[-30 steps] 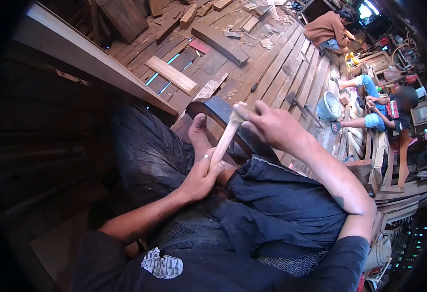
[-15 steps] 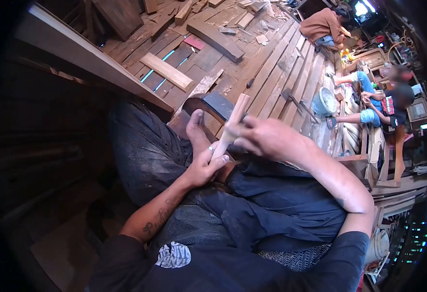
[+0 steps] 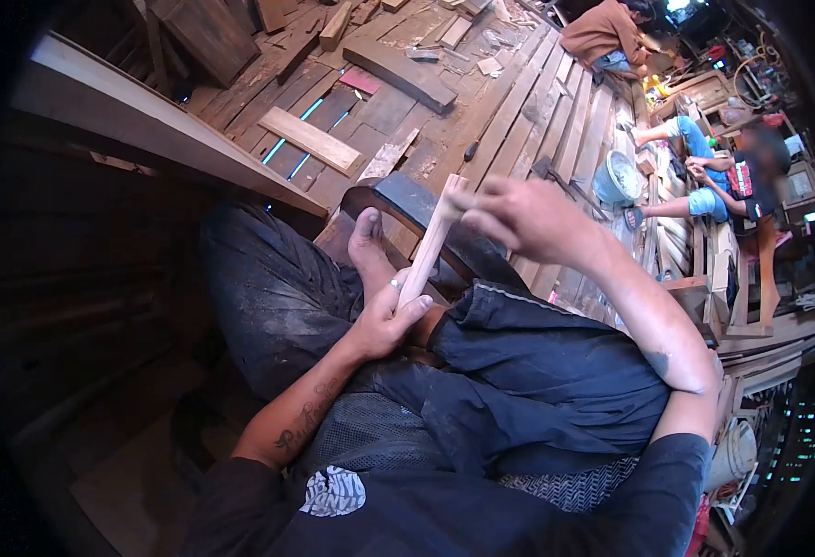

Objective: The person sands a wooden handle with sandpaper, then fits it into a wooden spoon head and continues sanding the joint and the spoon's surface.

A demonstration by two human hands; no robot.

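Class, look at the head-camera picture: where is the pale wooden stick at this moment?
The wooden stick stands tilted at the picture's centre, its lower end gripped by the left hand, its upper end by the right hand, above the person's bare foot.

A weathered plank floor [image 3: 519,111] carries scattered offcuts: a pale board [image 3: 312,140], a dark thick beam [image 3: 400,72], a reddish scrap [image 3: 360,82], and what may be a hammer [image 3: 556,178].
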